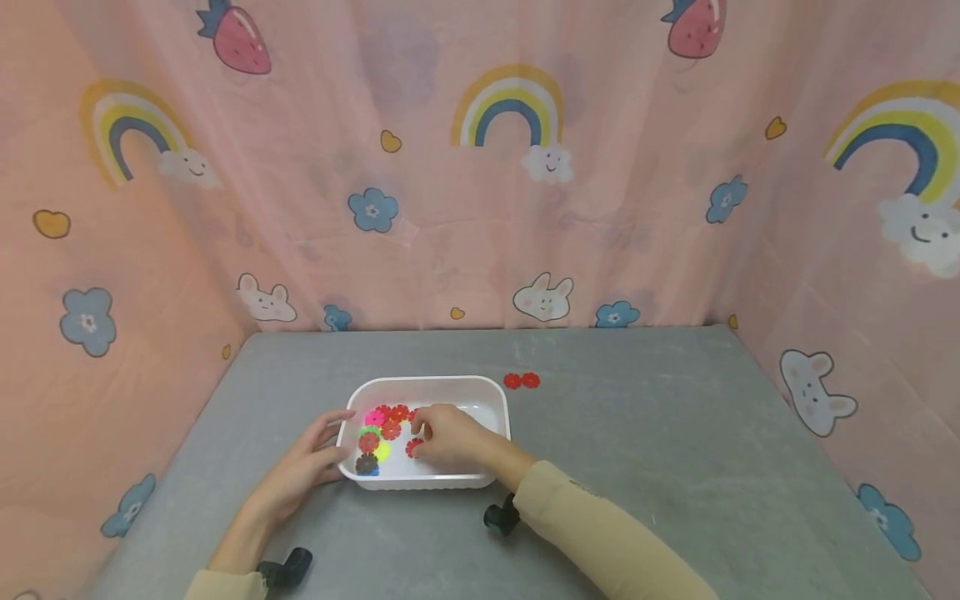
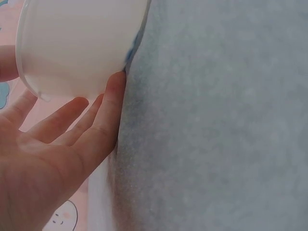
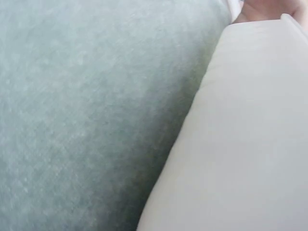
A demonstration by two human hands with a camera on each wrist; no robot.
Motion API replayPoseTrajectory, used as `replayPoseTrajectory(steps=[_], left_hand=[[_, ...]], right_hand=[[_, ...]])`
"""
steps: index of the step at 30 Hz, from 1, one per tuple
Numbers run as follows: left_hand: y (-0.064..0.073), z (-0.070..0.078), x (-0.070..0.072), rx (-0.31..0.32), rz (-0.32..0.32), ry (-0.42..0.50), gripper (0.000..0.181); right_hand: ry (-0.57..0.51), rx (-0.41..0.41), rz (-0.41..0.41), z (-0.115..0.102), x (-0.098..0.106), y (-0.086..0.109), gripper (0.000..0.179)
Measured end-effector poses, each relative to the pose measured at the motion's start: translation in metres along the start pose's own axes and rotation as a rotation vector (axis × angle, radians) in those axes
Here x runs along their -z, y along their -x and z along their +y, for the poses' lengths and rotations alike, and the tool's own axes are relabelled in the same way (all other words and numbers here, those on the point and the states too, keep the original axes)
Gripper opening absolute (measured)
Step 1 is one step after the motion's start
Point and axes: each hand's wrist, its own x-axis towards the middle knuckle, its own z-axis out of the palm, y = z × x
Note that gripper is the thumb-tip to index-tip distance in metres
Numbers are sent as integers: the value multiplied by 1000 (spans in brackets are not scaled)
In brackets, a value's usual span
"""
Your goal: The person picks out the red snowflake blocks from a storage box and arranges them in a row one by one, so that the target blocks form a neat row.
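Observation:
A white plastic tray [image 1: 461, 481] stands on the grey table, with several flower-shaped plastic discs [image 1: 390, 429] in red, pink, green, yellow, blue and dark tones gathered in its left part. My left hand [image 1: 306, 462] rests against the tray's left end. The left wrist view shows its fingers [image 2: 103, 113] extended along the outer wall. Inside the tray, my right hand [image 1: 453, 437] has bent fingers and holds a red flower-shaped disc [image 1: 412, 448] at the fingertips, partly hidden. The right wrist view shows mostly the tray's outer side [image 3: 231, 134].
Two red flower-shaped discs [image 1: 521, 381] lie side by side on the table [image 1: 637, 433], beyond the tray's far right corner. A pink patterned curtain [image 1: 450, 250] encloses the back and sides. Dark wrist cameras [image 1: 288, 568] sit at both wrists.

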Motion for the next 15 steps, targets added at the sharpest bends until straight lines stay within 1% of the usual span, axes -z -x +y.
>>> replayPoseTrajectory(steps=[8, 15], left_hand=[[0, 0, 0, -5, 0, -5, 57], [1, 0, -1, 5, 6, -9, 57]], right_hand=[[79, 7, -2, -1, -3, -4, 16], [103, -2, -3, -2, -4, -4, 16]])
